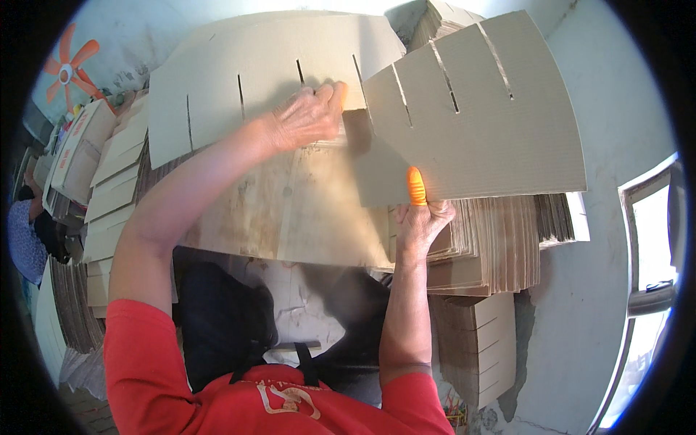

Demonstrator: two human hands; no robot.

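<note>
Stacked cardboard surrounds both outstretched hands: left (308,116) presses a slotted sheet (254,80), right (420,217) pinches another slotted panel (486,123).

Bright daylight fills my view, strongest from the window (652,239) on my right, where the glass washes out to white. The cardboard sheets (478,109) in front of me are evenly lit and sharp. My arms throw soft shadows across the worn counter (304,210), and below it the space is dark. The fisheye bends straight edges near the rim, and the corners fall black.
</note>
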